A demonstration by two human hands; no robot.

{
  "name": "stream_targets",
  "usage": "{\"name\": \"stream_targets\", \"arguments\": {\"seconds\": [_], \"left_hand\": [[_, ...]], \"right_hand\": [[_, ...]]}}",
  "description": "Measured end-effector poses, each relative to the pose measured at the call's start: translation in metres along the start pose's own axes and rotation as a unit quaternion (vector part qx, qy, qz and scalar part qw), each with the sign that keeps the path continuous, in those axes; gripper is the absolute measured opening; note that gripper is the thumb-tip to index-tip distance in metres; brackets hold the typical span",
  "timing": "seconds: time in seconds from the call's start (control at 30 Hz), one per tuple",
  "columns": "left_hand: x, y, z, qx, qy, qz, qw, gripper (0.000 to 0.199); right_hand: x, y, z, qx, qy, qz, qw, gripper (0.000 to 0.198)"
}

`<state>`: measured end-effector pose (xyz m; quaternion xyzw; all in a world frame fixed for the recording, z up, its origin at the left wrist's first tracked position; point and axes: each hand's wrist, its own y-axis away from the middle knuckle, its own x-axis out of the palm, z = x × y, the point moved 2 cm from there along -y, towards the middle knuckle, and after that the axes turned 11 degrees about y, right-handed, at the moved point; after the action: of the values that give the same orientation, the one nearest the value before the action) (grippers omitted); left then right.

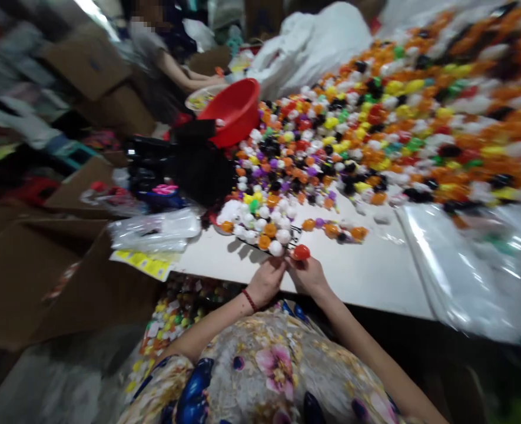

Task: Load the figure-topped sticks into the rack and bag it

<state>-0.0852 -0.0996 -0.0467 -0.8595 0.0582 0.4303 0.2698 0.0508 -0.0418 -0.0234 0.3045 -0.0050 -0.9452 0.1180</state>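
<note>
While both meet at table edge, red ball (301,252) between left hand (266,281) and right hand (308,275)

The person wears a garment with a busy floral print (264,371): pink blossoms and deep blue shapes on a pale grey and yellowish ground. Both forearms are bare below it. A thin red cord bracelet (249,300) circles the left wrist.

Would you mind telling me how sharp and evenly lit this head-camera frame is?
Head view: the right hand holding a red ball and the left hand are fairly sharp; the far bead pile smears with blur; the plastic bags show glare; the edges bend; the white table is brightly lit.
</note>
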Motion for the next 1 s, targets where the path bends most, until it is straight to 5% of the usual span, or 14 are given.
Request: {"name": "stream_targets", "arguments": {"seconds": [0.13, 0.37, 0.6, 0.7, 0.87, 1.0], "left_hand": [[0.0, -0.003, 0.002, -0.013, -0.008, 0.028, 0.999, 0.029], [-0.005, -0.005, 0.004, -0.009, -0.029, 0.049, 0.998, 0.022], [-0.004, 0.001, 0.0, 0.004, 0.02, -0.006, 1.0, 0.034], [-0.001, 0.004, 0.004, 0.025, 0.015, -0.025, 0.999, 0.048], [0.002, 0.009, 0.003, 0.035, -0.02, -0.048, 0.998, 0.052], [0.001, 0.008, 0.0, 0.042, -0.047, -0.069, 0.996, 0.051]], "right_hand": [[-0.003, -0.006, -0.003, -0.027, 0.116, 0.027, 0.992, 0.027], [0.001, -0.018, -0.013, -0.09, 0.166, 0.03, 0.982, 0.022], [0.002, -0.002, -0.004, -0.137, 0.134, 0.026, 0.981, 0.017], [-0.017, -0.005, -0.013, -0.142, 0.111, 0.016, 0.983, 0.018], [-0.083, -0.014, -0.042, -0.1, 0.22, -0.163, 0.957, 0.026], [-0.107, -0.029, -0.057, -0.033, 0.347, -0.162, 0.923, 0.028]]}}
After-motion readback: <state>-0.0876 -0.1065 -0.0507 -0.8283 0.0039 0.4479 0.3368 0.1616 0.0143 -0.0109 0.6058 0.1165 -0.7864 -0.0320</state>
